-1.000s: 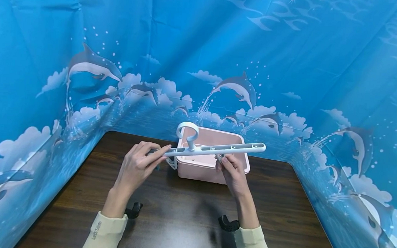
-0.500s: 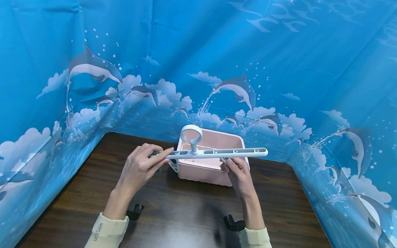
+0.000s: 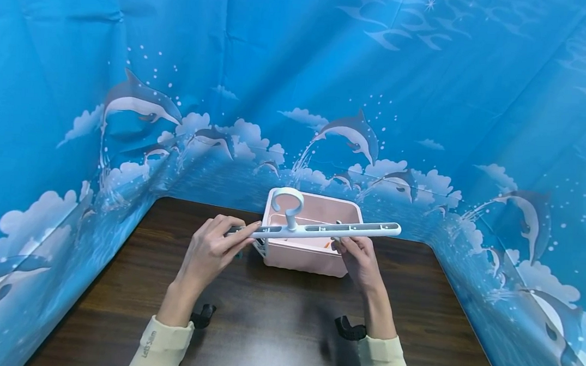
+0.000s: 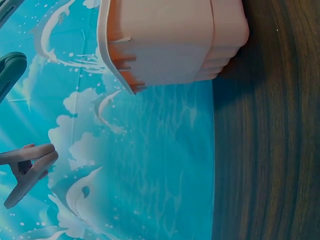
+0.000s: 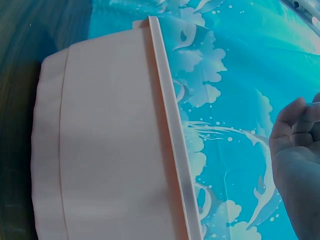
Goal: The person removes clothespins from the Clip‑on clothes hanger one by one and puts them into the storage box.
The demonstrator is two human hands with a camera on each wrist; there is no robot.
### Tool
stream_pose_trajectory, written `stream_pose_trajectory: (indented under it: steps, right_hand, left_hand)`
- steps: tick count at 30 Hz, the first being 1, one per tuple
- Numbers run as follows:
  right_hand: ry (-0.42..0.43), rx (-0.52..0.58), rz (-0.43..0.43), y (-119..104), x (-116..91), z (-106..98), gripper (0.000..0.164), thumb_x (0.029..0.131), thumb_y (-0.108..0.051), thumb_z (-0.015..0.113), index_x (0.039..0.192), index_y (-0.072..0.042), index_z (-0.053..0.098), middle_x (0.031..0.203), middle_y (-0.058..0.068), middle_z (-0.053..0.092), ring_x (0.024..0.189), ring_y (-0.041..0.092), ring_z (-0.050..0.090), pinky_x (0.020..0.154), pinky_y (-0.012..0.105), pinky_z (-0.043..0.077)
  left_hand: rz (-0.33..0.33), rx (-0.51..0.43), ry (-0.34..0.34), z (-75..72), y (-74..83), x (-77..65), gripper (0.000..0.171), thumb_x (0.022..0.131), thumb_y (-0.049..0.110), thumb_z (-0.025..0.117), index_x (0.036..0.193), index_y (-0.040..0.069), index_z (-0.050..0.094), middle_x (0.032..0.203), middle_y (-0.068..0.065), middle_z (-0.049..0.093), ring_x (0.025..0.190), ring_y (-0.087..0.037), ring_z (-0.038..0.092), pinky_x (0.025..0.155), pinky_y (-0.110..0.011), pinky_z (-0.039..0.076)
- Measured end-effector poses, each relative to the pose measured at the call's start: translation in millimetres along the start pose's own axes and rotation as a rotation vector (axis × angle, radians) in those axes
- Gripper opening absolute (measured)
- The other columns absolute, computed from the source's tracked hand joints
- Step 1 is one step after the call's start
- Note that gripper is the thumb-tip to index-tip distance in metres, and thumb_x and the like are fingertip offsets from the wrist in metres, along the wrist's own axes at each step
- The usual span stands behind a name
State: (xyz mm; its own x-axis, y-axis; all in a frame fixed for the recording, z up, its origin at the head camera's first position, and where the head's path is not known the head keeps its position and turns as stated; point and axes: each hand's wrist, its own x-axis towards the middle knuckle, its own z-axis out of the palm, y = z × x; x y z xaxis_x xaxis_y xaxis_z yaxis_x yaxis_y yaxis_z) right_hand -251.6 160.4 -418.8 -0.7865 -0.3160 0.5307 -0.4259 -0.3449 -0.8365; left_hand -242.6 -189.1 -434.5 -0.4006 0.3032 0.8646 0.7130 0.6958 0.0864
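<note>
The left hand grips the clip hanger by one end, raised near the pink bin; the right hand pinches a small clip beneath its bar. Holding the bar steady should ease working the clip.

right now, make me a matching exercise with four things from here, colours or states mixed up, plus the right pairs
Column one:
1 hanger
2 box
3 table
4 curtain

Column two:
a dark brown, wood-grained
b pink, open-topped
c blue, dolphin-printed
d pale, held in the air

Right pairs: 1-d, 2-b, 3-a, 4-c
</note>
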Motion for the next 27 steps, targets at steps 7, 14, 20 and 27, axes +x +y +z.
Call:
stream_pose_trajectory:
  steps: [7, 14, 20, 27]
  right_hand:
    - [-0.003, -0.013, 0.010, -2.3, 0.2, -0.6, 0.039, 0.112, -0.002, 0.043, 0.110, -0.018, 0.078, 0.081, 0.010, 0.040, 0.080, 0.022, 0.039, 0.081, 0.032, 0.041]
    - [-0.007, 0.018, 0.014, -2.3, -0.4, 0.7, 0.033, 0.111, -0.001, 0.042, 0.099, -0.011, 0.071, 0.081, 0.009, 0.041, 0.083, 0.022, 0.043, 0.084, 0.030, 0.045]
    - [-0.021, 0.031, 0.015, -4.1, -5.0, 0.0, 0.037, 0.111, 0.002, 0.038, 0.101, -0.011, 0.071, 0.081, 0.008, 0.041, 0.083, 0.023, 0.042, 0.086, 0.029, 0.047]
    - [-0.013, 0.054, 0.036, -9.1, -4.4, 0.6, 0.038, 0.111, 0.000, 0.037, 0.101, -0.013, 0.071, 0.081, 0.008, 0.042, 0.084, 0.023, 0.042, 0.087, 0.028, 0.048]
  left_hand:
    - [0.001, -0.010, -0.004, -1.7, 0.3, 0.3, 0.045, 0.109, 0.050, 0.054, 0.139, 0.024, 0.075, 0.106, -0.005, 0.073, 0.097, -0.023, 0.063, 0.079, -0.042, 0.058]
    - [-0.002, -0.017, -0.005, -2.1, 0.4, -2.3, 0.043, 0.108, 0.048, 0.058, 0.139, 0.024, 0.075, 0.106, -0.004, 0.073, 0.096, -0.023, 0.064, 0.077, -0.041, 0.058]
    - [0.023, -0.001, 0.013, -0.3, 2.7, -3.1, 0.044, 0.109, 0.049, 0.055, 0.140, 0.024, 0.075, 0.106, -0.005, 0.073, 0.097, -0.024, 0.064, 0.078, -0.042, 0.058]
    - [0.022, 0.007, 0.004, -2.4, 3.8, 0.4, 0.042, 0.109, 0.047, 0.057, 0.140, 0.024, 0.074, 0.108, -0.005, 0.074, 0.100, -0.024, 0.064, 0.082, -0.044, 0.059]
